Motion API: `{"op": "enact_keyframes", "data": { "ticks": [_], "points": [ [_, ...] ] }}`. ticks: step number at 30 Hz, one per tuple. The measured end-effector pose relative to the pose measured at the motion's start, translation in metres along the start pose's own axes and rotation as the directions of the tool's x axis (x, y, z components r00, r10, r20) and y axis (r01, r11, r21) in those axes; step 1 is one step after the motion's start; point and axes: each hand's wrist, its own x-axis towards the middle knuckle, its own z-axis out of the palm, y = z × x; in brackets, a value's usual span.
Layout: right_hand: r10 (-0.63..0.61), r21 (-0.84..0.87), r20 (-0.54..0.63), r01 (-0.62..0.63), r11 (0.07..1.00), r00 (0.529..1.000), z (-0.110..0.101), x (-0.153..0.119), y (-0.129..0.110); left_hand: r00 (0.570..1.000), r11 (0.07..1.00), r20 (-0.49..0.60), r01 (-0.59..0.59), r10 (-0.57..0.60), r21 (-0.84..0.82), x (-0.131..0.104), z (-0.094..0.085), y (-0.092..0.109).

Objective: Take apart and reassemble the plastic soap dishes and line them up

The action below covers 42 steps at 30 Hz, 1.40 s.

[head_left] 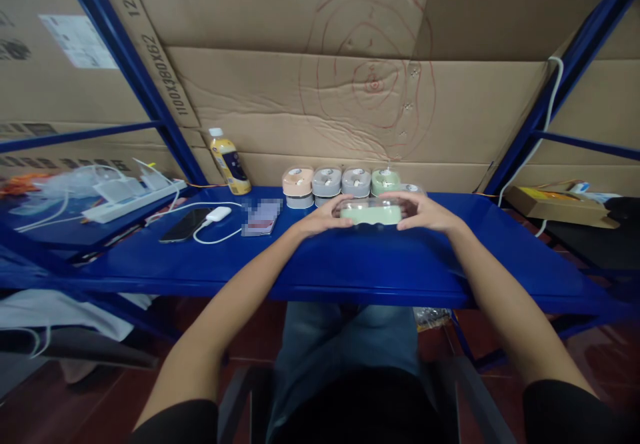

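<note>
Between my two hands is a light green box [371, 213] with a clear lid, held by its ends just above the blue shelf [350, 267]. My left hand [327, 216] grips its left end, and my right hand [424, 212] has hold of the right end. Behind it, against the cardboard, small clear-lidded boxes stand in stacks: a peach box [299, 182], a grey box [327, 181], another grey box [356, 181] and a green box [385, 181]. One more clear lid [413, 189] shows partly behind my right hand.
Left of the stacks stand a yellow bottle [231, 163], a black phone [186, 225], a white charger [219, 214] with cable and a partly blurred flat item [267, 217]. A white power strip [134, 201] lies further left. Blue posts frame both sides; a cardboard box [563, 207] sits at right.
</note>
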Motion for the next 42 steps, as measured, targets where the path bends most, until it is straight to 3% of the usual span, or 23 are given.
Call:
{"op": "enact_keyframes", "data": {
  "ticks": [3, 7, 13, 18, 21, 25, 31, 33, 36, 39, 42],
  "points": [
    [-0.014, 0.042, 0.136, 0.009, 0.999, 0.991, 0.014, 0.007, 0.007, 0.996, 0.999, 0.084, -0.023, 0.021, 0.030, -0.002, -0.004, -0.004],
    [0.001, -0.006, 0.202, 0.001, 1.000, 0.979, 0.017, 0.011, 0.030, 0.996, 0.982, 0.070, -0.063, 0.051, 0.180, -0.003, -0.004, -0.007],
    [0.003, -0.273, 0.154, 0.039, 0.961, 0.988, 0.019, 0.012, 0.040, 0.988, 0.867, 0.071, -0.156, 0.139, 0.473, -0.004, 0.013, -0.009],
    [-0.155, -0.404, 0.094, 0.180, 0.897, 0.983, 0.041, 0.018, 0.023, 0.971, 0.816, 0.135, -0.238, 0.196, 0.527, -0.007, 0.030, -0.011],
    [-0.183, -0.418, 0.084, 0.201, 0.886, 0.980, 0.047, 0.018, 0.013, 0.971, 0.817, 0.156, -0.239, 0.184, 0.525, -0.009, 0.031, -0.010],
    [-0.122, -0.402, -0.068, 0.085, 0.912, 0.990, 0.022, 0.008, 0.009, 0.980, 0.798, 0.132, -0.198, 0.149, 0.570, -0.011, 0.021, -0.004],
    [0.185, -0.417, -0.238, -0.273, 0.867, 0.953, -0.033, -0.006, 0.030, 0.977, 0.789, 0.179, -0.198, 0.114, 0.581, -0.013, 0.016, 0.003],
    [0.268, -0.445, -0.238, -0.350, 0.824, 0.934, -0.040, -0.006, 0.038, 0.977, 0.807, 0.163, -0.208, 0.141, 0.553, -0.012, 0.016, 0.002],
    [0.326, -0.490, -0.171, -0.368, 0.790, 0.930, -0.044, -0.006, 0.042, 0.975, 0.807, 0.127, -0.223, 0.183, 0.547, -0.010, 0.007, -0.002],
    [0.356, -0.533, -0.070, -0.337, 0.776, 0.932, -0.043, -0.007, 0.040, 0.984, 0.778, 0.080, -0.174, 0.157, 0.603, -0.010, -0.014, -0.004],
    [0.376, -0.579, -0.040, -0.328, 0.746, 0.926, -0.041, -0.007, 0.040, 0.999, 0.723, 0.023, -0.050, 0.047, 0.689, -0.014, -0.042, -0.003]
  ]
}}
